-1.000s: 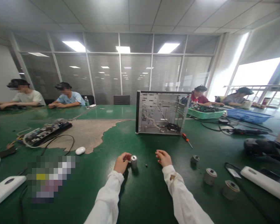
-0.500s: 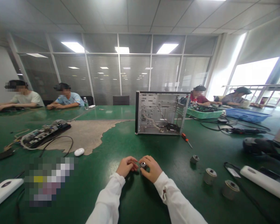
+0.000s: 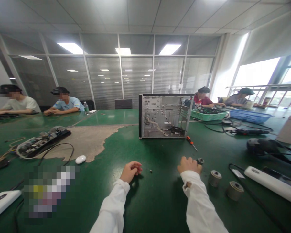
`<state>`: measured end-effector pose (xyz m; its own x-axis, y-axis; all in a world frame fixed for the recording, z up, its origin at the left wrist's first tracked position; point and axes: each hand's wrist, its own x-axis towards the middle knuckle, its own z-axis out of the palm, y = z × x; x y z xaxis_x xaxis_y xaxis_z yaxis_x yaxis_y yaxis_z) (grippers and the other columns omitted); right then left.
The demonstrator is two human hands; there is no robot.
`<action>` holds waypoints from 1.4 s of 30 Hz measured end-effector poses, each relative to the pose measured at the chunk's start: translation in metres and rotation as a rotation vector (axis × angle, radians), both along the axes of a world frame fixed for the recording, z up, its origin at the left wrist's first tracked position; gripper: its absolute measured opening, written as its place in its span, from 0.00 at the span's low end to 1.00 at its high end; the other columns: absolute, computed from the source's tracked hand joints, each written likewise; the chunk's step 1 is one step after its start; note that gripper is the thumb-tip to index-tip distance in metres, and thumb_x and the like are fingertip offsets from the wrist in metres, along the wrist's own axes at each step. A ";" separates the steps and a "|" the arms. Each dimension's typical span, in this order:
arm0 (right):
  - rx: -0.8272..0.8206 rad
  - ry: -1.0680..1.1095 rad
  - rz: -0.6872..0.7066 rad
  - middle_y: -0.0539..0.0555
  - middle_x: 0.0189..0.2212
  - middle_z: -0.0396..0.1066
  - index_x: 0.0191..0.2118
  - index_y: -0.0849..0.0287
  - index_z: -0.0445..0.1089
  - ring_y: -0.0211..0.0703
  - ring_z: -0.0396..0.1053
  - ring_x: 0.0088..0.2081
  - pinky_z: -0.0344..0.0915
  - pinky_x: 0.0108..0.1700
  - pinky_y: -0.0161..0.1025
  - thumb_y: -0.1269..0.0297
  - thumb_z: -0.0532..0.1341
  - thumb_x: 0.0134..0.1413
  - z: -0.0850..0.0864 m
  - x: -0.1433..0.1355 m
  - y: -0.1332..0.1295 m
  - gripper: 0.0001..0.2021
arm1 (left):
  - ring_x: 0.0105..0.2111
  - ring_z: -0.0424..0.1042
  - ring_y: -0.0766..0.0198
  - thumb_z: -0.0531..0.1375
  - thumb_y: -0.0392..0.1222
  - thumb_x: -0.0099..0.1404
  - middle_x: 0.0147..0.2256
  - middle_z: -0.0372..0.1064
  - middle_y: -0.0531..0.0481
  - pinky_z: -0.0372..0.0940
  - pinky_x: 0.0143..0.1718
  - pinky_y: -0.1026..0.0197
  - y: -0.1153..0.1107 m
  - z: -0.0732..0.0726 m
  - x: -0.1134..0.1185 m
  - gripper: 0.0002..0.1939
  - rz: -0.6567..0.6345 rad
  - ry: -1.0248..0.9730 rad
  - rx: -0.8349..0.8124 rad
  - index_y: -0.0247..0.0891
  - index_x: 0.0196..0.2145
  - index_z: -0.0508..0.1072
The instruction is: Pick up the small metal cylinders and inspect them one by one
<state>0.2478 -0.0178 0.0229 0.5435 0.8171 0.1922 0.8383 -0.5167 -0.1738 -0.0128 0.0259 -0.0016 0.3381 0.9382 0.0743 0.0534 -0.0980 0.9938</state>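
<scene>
My left hand [image 3: 131, 171] rests low over the green table with fingers loosely bent and apart, and I see nothing in it. To its right a tiny dark piece [image 3: 150, 171] lies alone on the tabletop. My right hand [image 3: 189, 166] is farther right, back upward and fingers curled down; what is under them, if anything, is hidden. Just beside its fingers sits a small metal cylinder [image 3: 200, 160], partly covered by the hand. Two larger metal cylinders, one nearer [image 3: 234, 191] and one behind it [image 3: 215, 179], stand to the right of that hand.
An open computer case [image 3: 163, 116] stands ahead, with an orange-handled screwdriver [image 3: 191, 142] by its corner. Green [image 3: 208, 116] and blue baskets [image 3: 251, 116] are behind right. A power strip [image 3: 274, 184] and cables lie right; a circuit assembly [image 3: 42, 142] lies left. Several people sit around the table.
My right hand has moved right, away from my left hand, to the small cylinder. The small metal part it held before is out of sight; a tiny piece now shows on the table.
</scene>
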 end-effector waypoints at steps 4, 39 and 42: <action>0.066 -0.079 -0.147 0.64 0.36 0.62 0.34 0.60 0.67 0.58 0.57 0.41 0.48 0.35 0.48 0.70 0.51 0.43 -0.005 0.022 -0.008 0.11 | 0.21 0.67 0.69 0.49 0.28 0.42 0.23 0.69 0.51 0.59 0.21 0.67 0.002 -0.002 -0.001 0.13 0.009 -0.021 -0.013 0.33 0.28 0.66; 0.683 0.005 0.269 0.54 0.28 0.69 0.28 0.58 0.67 0.43 0.66 0.30 0.60 0.32 0.37 0.63 0.50 0.42 -0.009 0.077 -0.037 0.10 | 0.20 0.67 0.69 0.52 0.31 0.43 0.22 0.69 0.51 0.58 0.21 0.67 0.012 -0.002 -0.003 0.11 0.043 -0.127 -0.055 0.33 0.28 0.67; 0.617 0.011 0.183 0.51 0.25 0.68 0.28 0.57 0.67 0.41 0.66 0.26 0.60 0.29 0.36 0.61 0.49 0.42 -0.011 0.100 -0.057 0.11 | 0.20 0.67 0.68 0.53 0.31 0.43 0.23 0.69 0.50 0.59 0.22 0.66 0.016 -0.003 -0.002 0.10 0.044 -0.133 -0.057 0.32 0.28 0.67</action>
